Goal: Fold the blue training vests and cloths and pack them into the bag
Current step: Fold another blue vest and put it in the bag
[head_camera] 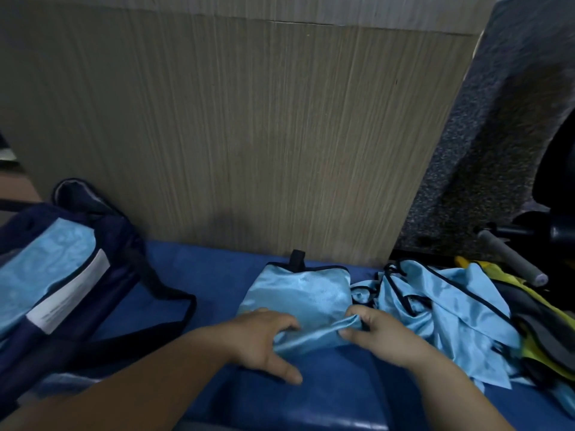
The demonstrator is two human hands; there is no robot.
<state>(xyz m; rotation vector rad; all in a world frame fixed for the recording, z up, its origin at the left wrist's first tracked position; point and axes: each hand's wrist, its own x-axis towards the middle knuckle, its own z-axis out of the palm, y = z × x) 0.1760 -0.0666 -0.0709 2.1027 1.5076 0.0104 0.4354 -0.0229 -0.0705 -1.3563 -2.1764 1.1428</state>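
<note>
A light blue vest [298, 293] with black trim lies partly folded on the blue mat, its black loop pointing at the wooden panel. My left hand [264, 340] grips the vest's near edge on the left. My right hand [382, 334] pinches the same bunched edge on the right. A heap of unfolded light blue vests [441, 309] lies just right of my right hand. The dark navy bag [102, 275] stands open at the left, with folded light blue cloth [43, 269] and a white label inside it.
The blue mat [199, 275] covers the surface. A wooden panel [249, 135] rises right behind the vest. At far right lie yellow and dark garments [535, 325], a grey handle [510, 259] and a chair base.
</note>
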